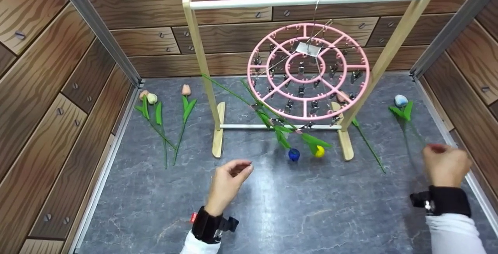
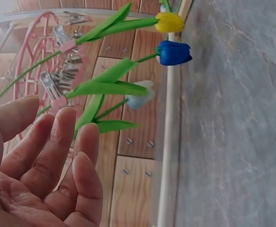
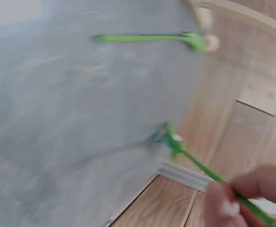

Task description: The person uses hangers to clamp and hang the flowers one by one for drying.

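Note:
My right hand pinches the green stem of an artificial tulip with a blue-and-white bloom, at the right side. The bloom points away from the hand. My left hand, fingers loosely bent, holds nothing in front of the rack. Beyond it, a blue tulip and a yellow tulip hang heads down from clips on a round pink hanger. A pale blue tulip shows behind their leaves in the left wrist view.
The hanger hooks onto the white bar of a wooden stand. Several peach and cream tulips lie on the grey floor at left. A peach tulip lies by the stand's right foot. Wood-patterned walls enclose the floor.

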